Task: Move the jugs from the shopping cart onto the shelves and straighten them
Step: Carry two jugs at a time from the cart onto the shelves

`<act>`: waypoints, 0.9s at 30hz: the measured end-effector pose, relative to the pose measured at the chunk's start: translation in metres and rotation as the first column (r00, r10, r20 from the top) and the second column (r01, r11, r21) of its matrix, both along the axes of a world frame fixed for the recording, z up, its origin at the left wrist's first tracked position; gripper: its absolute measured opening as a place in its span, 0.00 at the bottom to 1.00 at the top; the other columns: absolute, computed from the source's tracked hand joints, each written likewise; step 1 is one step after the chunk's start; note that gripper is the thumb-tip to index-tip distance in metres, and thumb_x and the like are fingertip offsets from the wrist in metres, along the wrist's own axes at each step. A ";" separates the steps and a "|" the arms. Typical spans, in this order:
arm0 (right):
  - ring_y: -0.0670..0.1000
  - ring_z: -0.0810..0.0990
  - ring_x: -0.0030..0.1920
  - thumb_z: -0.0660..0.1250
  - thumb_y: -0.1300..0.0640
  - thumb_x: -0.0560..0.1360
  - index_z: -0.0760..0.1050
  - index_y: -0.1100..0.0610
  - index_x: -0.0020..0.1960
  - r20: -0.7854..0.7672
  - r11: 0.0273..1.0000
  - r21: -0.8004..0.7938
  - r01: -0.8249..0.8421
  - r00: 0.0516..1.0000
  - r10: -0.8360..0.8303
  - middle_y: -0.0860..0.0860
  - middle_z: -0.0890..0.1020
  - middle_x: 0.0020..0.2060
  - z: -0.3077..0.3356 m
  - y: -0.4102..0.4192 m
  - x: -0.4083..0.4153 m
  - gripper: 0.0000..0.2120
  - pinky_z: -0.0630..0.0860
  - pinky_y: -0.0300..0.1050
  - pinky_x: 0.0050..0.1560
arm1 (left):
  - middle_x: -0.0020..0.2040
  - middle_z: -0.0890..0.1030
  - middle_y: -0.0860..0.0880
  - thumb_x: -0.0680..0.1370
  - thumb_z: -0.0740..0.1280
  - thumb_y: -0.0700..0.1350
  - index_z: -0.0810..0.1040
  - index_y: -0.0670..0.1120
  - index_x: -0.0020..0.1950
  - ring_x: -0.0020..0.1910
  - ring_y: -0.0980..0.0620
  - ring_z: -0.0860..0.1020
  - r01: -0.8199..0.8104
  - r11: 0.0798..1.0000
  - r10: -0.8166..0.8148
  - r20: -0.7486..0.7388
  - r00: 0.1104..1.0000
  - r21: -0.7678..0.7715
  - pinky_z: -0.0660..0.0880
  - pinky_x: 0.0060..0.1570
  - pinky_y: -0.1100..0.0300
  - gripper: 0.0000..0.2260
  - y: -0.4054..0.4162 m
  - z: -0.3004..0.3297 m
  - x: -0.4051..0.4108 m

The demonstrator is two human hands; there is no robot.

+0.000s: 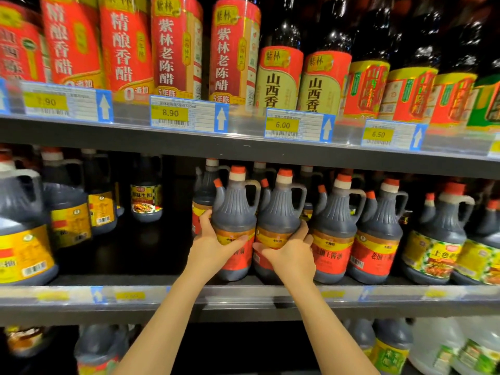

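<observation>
Both hands reach onto the middle shelf (pixel 243 289), each wrapped around its own dark jug. The left hand (pixel 213 246) grips the label band of the left jug (pixel 234 223), thumb across the front. The right hand (pixel 290 254) clasps the right jug (pixel 280 220) just beside it, the two jugs touching and upright. More matching jugs (pixel 334 234) stand in a row beyond the right hand. Tall vinegar bottles (pixel 176 47) line the shelf above the hands.
</observation>
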State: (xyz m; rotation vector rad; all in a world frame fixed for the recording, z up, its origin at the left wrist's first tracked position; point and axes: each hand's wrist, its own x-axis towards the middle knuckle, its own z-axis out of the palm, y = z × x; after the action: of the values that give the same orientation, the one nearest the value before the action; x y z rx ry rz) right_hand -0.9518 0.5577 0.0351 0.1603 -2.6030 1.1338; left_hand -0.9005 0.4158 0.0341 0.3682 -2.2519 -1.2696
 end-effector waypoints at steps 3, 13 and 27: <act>0.64 0.69 0.66 0.76 0.40 0.62 0.44 0.58 0.76 0.015 0.999 -0.023 -0.042 0.999 0.042 0.61 0.63 0.68 -0.001 0.005 0.001 0.57 0.73 0.57 0.57 | 0.65 0.74 0.43 0.69 0.72 0.58 0.48 0.54 0.72 0.60 0.41 0.75 -0.017 1.000 0.017 0.018 1.000 0.010 0.73 0.59 0.45 0.42 0.002 0.001 0.002; 0.57 0.75 0.59 0.68 0.49 0.73 0.69 0.57 0.62 -0.092 0.966 0.210 -0.149 0.981 0.171 0.56 0.75 0.58 0.002 0.046 0.048 0.22 0.75 0.51 0.53 | 0.61 0.75 0.46 0.77 0.62 0.55 0.65 0.47 0.68 0.58 0.46 0.76 -0.170 0.775 0.233 0.024 0.972 -0.609 0.72 0.51 0.53 0.23 -0.001 0.008 0.064; 0.56 0.74 0.59 0.61 0.47 0.78 0.67 0.56 0.65 -0.171 0.640 0.617 -0.458 0.715 0.677 0.54 0.74 0.57 0.002 -0.089 0.211 0.19 0.73 0.49 0.50 | 0.38 0.79 0.42 0.66 0.74 0.43 0.77 0.42 0.43 0.38 0.39 0.80 -0.213 0.423 0.504 0.033 0.863 -0.881 0.75 0.37 0.48 0.10 -0.083 0.005 0.270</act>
State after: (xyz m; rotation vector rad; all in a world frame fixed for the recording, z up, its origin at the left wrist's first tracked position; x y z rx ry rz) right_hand -0.7412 0.4692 0.0368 1.3061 -2.4519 0.3810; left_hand -0.6309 0.3329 0.0390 0.6311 -2.5190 0.2614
